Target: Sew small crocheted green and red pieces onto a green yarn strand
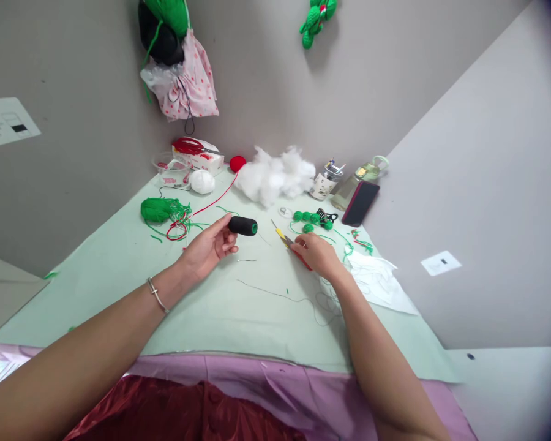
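Observation:
My left hand (209, 246) pinches the near end of a black thread spool (243, 225) with a green core, held lying sideways just above the pale green table cover (239, 306). My right hand (313, 252) rests on the cover to the right, fingers closed over small scissors (284, 237) with yellow and red handles; the blades point toward the spool. A thin dark thread (275, 294) trails across the cover between my arms.
Green yarn (158, 209) with red strands lies at the left. White stuffing (275, 174), a red ball (237, 163), a white ball (202, 181) and a box (202, 160) with red scissors stand at the back. Green crocheted balls (310, 217), a phone (360, 203), a bottle (356, 180), a cup (324, 182) and white paper (376, 278) lie right.

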Tool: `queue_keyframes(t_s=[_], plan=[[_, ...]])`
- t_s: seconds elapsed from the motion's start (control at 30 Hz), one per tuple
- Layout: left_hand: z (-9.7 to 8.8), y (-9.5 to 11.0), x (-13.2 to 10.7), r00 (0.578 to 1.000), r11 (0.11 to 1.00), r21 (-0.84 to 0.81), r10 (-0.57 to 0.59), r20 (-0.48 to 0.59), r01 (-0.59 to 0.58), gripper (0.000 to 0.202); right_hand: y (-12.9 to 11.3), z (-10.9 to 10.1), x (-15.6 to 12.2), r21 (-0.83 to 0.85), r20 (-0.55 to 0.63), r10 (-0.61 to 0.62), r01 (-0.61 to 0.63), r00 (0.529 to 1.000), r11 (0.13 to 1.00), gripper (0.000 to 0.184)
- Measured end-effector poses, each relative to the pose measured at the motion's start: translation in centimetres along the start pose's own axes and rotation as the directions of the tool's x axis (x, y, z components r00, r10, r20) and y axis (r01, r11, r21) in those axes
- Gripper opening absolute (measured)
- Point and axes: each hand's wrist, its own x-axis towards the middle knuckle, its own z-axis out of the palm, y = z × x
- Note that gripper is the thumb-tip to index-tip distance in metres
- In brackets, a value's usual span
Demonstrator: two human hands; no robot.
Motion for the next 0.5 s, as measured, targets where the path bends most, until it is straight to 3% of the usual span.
queue_keyframes(t_s=[0.07,0.13,0.23,0.33,0.4,0.5], plan=[[0.1,0.0,-0.1,1.0,1.0,0.017,-0.006,0.024,0.006,0.028,-0.5,-0.4,-0.3,0.141,-0.12,-0.012,0.029,0.993,0.99,0.021],[0.2,-0.1,-0.2,0.999,0.999,0.039,-0.022,0.045,0.02,0.028,-1.6,-0.9,-0.9,0.375,-0.176,-0.061,0.124,0.982,0.919,0.023],[0.3,-0.2,-0.3,0.997,0.997,0.07,-0.041,0.063,0.036,0.029,-3.8,-1.2,-1.9,0.711,-0.12,-0.212,0.233,0.97,0.664,0.043],[0.3,-0.3,-0.3,0.995,0.994,0.107,-0.048,0.09,0.039,0.028,-5.1,-1.1,-2.4,0.84,-0.011,-0.365,0.207,0.931,0.502,0.058],[0.3,-0.4,-0.4,0.998,0.982,0.187,-0.023,0.063,0.011,0.03,-4.8,-1.3,-2.5,0.866,0.045,-0.402,0.165,0.914,0.472,0.043],[0.3,-0.6,-0.5,0.997,0.938,0.345,0.06,-0.039,-0.043,0.036,-2.8,-2.5,-2.8,0.883,0.003,-0.328,0.151,0.945,0.444,0.026]])
